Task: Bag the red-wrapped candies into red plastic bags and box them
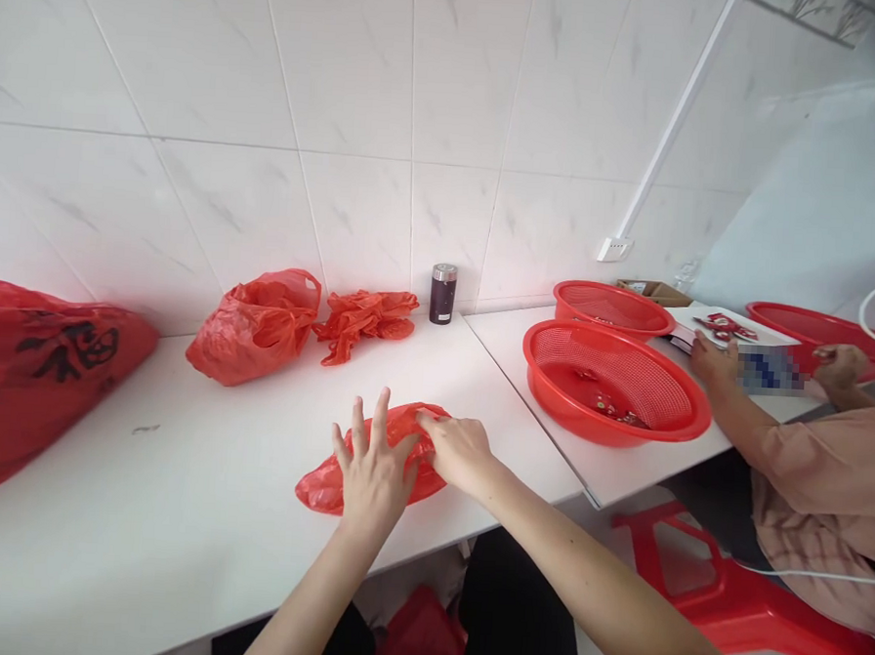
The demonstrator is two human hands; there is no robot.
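Observation:
A red plastic bag (321, 486) lies on the white table in front of me, low and bulging, its left end pointed. My left hand (375, 471) is over the middle of the bag with its fingers spread, the thumb near the other hand. At the bag's right part, my right hand (460, 449) has its fingers bent together on the red plastic. The contents of the bag are hidden.
Behind are a filled red bag (253, 333), a crumpled red bag (364, 322) and a dark tumbler (443, 297). A large red bag (46, 375) sits left. Red baskets (615, 381) (613, 307) stand right, beside a person (826, 465) and a red stool (732, 587).

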